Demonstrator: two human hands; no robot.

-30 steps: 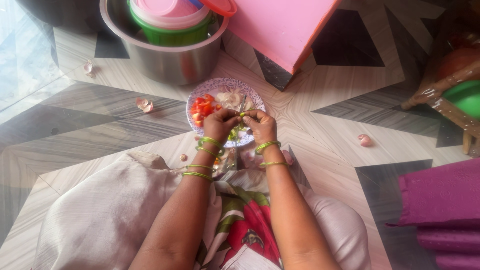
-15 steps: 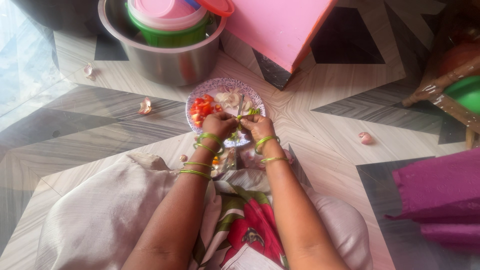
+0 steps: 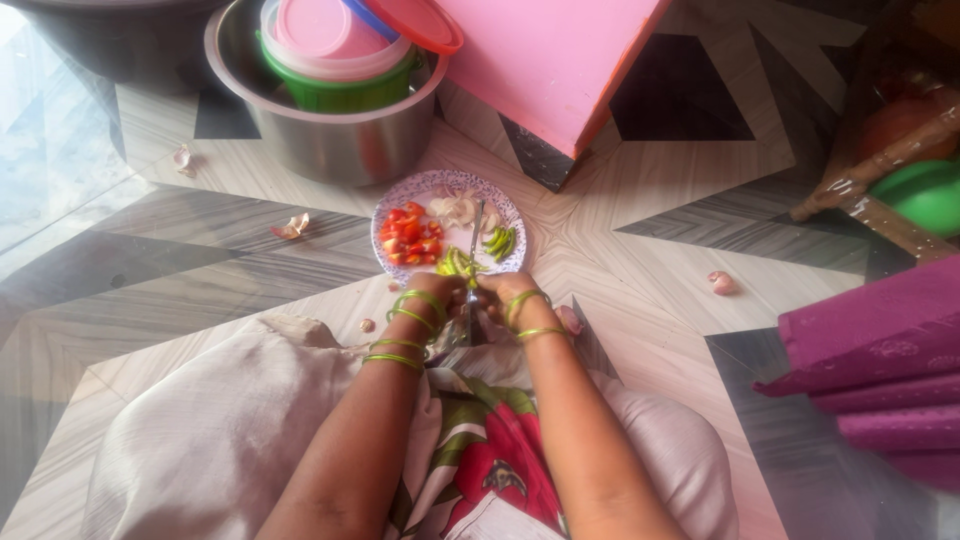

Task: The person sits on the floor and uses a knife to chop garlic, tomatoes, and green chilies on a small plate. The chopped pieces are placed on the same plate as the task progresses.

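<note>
The fingers of both hands are hidden behind the wrists and knuckles, so it cannot be told whether they are spread or closed, or exactly what is held. The left hand (image 3: 437,293) and the right hand (image 3: 497,292) are seen close together at the near rim of a patterned plate (image 3: 510,215), on either side of an upright blade (image 3: 473,262) that stands over the plate; its base is covered by the hands. A green chilli (image 3: 455,262) is seen just in front of the fingers, touching or very near them.

On the plate three heaps are counted: red pieces (image 3: 408,234), pale slices (image 3: 455,209) and green chillies (image 3: 499,241), the last too small to count. Four green bangles are seen on the left forearm and two on the right.

A steel pot (image 3: 330,140) with lidded tubs (image 3: 335,45) is cut off at the top edge. Three scraps of peel (image 3: 291,226) are scattered on the floor.
</note>
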